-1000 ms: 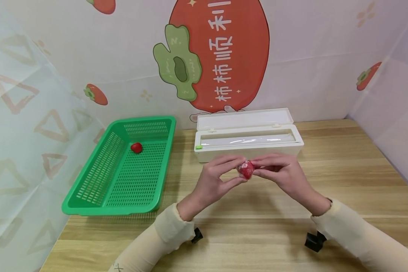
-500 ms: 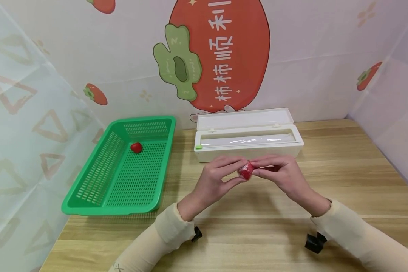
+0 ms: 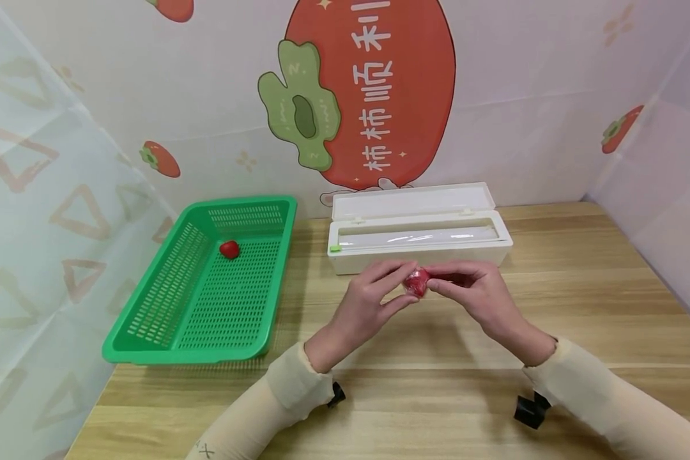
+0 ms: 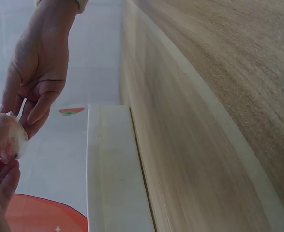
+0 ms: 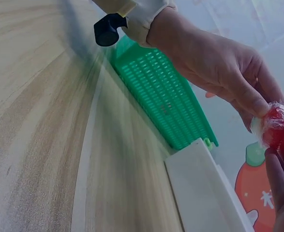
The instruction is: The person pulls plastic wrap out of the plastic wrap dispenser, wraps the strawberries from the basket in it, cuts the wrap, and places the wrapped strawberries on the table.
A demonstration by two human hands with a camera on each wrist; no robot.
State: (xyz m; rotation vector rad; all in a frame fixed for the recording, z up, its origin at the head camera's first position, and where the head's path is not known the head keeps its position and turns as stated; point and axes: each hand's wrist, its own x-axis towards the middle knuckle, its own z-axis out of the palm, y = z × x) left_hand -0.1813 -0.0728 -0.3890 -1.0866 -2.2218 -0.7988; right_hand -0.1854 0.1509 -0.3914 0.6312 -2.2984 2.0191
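The wrapped fruit (image 3: 416, 282) is covered in clear, glossy, wrinkled plastic film. The basket (image 3: 178, 356) is smooth plastic with a slight sheen. The box (image 3: 351, 260) is smooth plastic; its roll (image 3: 420, 238) is glossy. The worktop (image 3: 598, 268) shows wood grain. The sleeves (image 3: 604, 390) are matt cloth.

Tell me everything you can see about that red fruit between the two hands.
The red fruit is rounded and looks like a strawberry. Clear, glossy plastic film wraps it, wrinkled and bunched in the wrist views. It is held up above the wooden tabletop, in front of the white box in the head view. The left hand and right hand pinch it from opposite sides, hiding parts, so I can't tell whether the film covers it completely.
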